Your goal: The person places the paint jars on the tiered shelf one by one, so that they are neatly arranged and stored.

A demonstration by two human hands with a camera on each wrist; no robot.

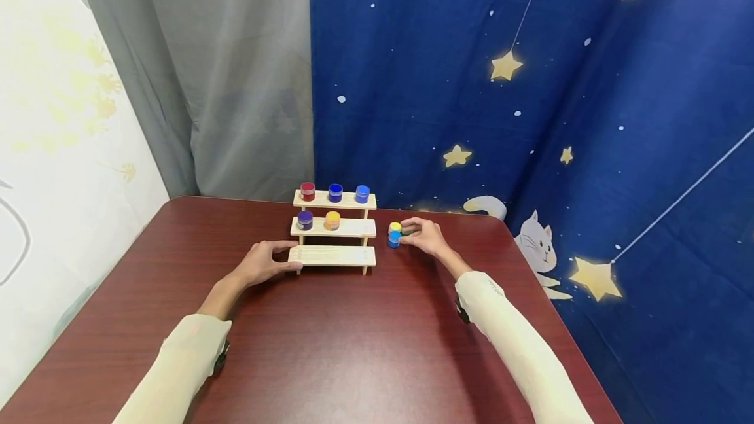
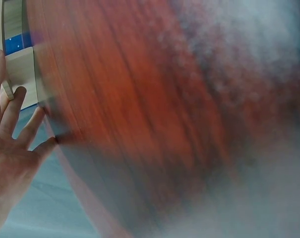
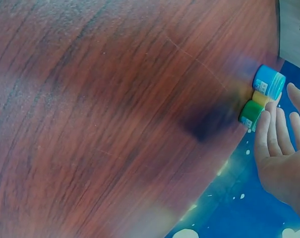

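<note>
The left hand [image 1: 257, 263] pinches the wooden stand's [image 1: 332, 255] left end; it should stay steady. The right hand [image 1: 428, 238], fingers [image 3: 262, 136] uncurled, is beside the blue jar [image 1: 394, 239], right of the stand; grip without pushing the yellow jar [image 1: 395, 226].

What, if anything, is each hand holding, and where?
Left hand: the rack, by its bottom step's left end. Right hand: beside the blue jar; hold unclear.

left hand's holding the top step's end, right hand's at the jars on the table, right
Wrong step: the head view shows the left hand holding the bottom step's end. The right hand is at the jars on the table.
</note>
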